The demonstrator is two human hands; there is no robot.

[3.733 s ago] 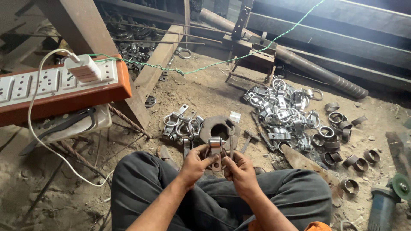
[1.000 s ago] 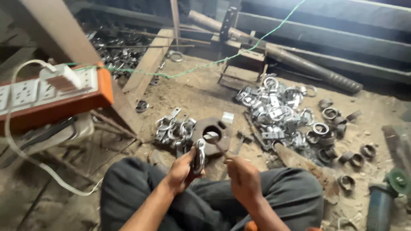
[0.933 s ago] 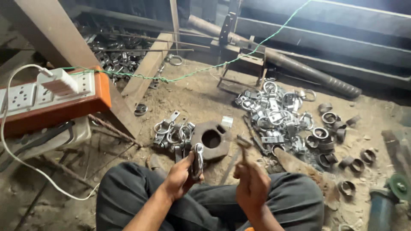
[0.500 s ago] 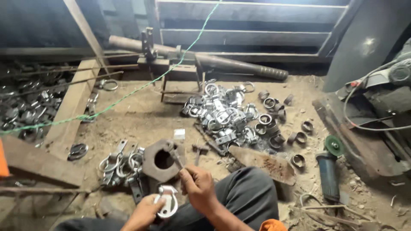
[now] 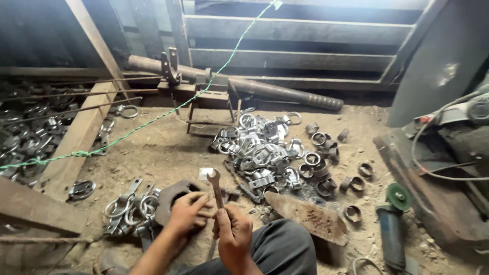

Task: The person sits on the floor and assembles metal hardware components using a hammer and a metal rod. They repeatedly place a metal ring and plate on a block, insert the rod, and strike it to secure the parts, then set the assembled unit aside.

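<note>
Nearest the camera, the right hand (image 5: pixel 233 235) closes its grip around the lower shaft of a spanner (image 5: pixel 216 189), fingers wrapped tight on the metal. The tool stands almost upright, its long axis running from the fist away toward the far side, with the open-ended head at the far tip, above the knuckles. The left hand (image 5: pixel 189 212) sits just left of the shaft, fingers curled and pressed down on a rusty iron block (image 5: pixel 173 197) with a dark round hole (whether it pinches some small part there cannot be told). So the spanner head lies just right of and beyond the left hand, close to the block.

Left of the block lies a small heap of bright steel clamps (image 5: pixel 127 208), looped and flat-tailed, on the dusty earth floor (image 5: pixel 163 153). To the right, a rusted flat plate (image 5: pixel 305 216) and a grinder with a green disc (image 5: pixel 395 224). Farther off, a larger pile of shiny clamps (image 5: pixel 260 153) and short dark rings (image 5: pixel 326 158). Beyond, a long rusty pipe (image 5: pixel 265 90) and a green cord (image 5: pixel 168 113) strung across.
</note>
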